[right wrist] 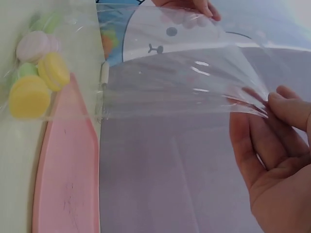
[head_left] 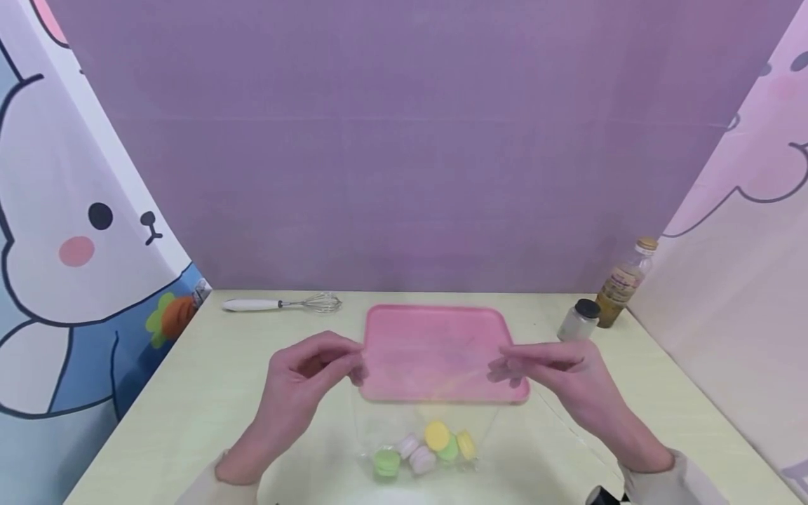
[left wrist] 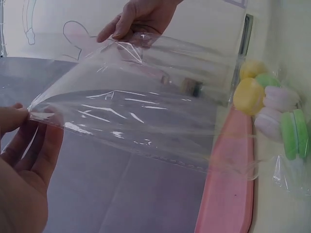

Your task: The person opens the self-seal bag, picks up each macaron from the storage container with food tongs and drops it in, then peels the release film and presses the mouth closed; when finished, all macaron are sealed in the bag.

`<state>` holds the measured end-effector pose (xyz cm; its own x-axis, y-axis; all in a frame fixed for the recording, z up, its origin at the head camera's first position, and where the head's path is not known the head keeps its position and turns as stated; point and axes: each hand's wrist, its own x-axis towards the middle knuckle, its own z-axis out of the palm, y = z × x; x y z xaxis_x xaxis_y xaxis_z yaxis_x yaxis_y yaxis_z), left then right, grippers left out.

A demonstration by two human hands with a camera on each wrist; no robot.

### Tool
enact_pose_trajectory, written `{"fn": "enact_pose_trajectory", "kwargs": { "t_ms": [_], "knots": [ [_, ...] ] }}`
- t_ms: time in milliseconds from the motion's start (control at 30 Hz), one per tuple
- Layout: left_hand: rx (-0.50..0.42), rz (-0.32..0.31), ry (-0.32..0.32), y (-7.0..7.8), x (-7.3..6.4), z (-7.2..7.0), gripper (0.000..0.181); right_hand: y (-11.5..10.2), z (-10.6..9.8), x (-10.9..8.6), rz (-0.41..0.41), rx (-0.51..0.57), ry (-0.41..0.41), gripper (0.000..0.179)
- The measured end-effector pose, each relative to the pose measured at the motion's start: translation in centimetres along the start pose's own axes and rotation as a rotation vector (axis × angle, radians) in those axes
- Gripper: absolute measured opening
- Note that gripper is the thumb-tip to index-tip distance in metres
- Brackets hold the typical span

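Note:
A clear plastic bag (left wrist: 126,111) is stretched between my two hands above the table. Its upper left corner is pinched by my left hand (head_left: 312,386), thumb against fingers. My right hand (head_left: 564,379) pinches the upper right corner. Several macarons lie together in the bottom of the bag: a yellow macaron (head_left: 437,435), a green macaron (head_left: 387,463) and a pale purple macaron (head_left: 422,460) among them. Behind the bag in the head view, a pink tray (head_left: 435,344) lies flat on the table, partly seen through the film.
A whisk (head_left: 252,305) with a white handle lies at the back left of the table (head_left: 189,393). At the back right stand a jar (head_left: 577,322) with a black lid and a corked bottle (head_left: 621,284) of brownish contents. A purple backdrop (head_left: 404,175) rises behind the table.

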<state>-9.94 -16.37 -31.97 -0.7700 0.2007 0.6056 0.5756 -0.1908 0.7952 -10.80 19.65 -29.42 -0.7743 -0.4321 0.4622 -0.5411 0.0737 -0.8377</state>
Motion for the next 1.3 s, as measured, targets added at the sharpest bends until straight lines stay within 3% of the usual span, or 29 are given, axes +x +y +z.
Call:
{"fn": "enact_pose_trajectory", "kwargs": {
  "t_ms": [167,300,400,767,900,1067,1167,1300],
  "knots": [
    [-0.055,0.106,-0.057,-0.4,0.0,-0.3,0.020,0.4,-0.2,-0.2,-0.109,0.009,-0.043,0.035],
    [-0.061,0.155,-0.083,-0.7,0.0,-0.5,0.029,0.5,-0.5,-0.6,-0.127,-0.085,-0.029,0.046],
    [-0.067,0.176,-0.105,-0.8,0.1,-0.6,0.031,0.5,-0.7,-0.7,-0.140,-0.134,-0.034,0.047],
    [-0.001,0.206,-0.176,-0.6,0.0,-0.9,0.037,0.9,-1.0,-0.6,-0.320,-0.098,-0.125,0.048],
    [0.034,0.198,-0.177,-0.4,-0.1,-0.9,0.037,0.9,-1.1,-0.4,-0.363,-0.090,-0.148,0.055],
    [0.052,0.242,-0.160,-0.4,-0.1,-0.6,0.036,0.8,-1.1,-0.3,-0.430,-0.087,-0.178,0.055],
    [0.060,0.256,-0.128,-0.4,0.0,-0.2,0.033,0.8,-0.8,-0.4,-0.397,-0.047,-0.152,0.043],
    [0.110,0.238,-0.064,-0.1,0.0,0.4,0.032,1.0,-0.2,-0.7,-0.312,-0.005,-0.059,0.037]
  ]
}}
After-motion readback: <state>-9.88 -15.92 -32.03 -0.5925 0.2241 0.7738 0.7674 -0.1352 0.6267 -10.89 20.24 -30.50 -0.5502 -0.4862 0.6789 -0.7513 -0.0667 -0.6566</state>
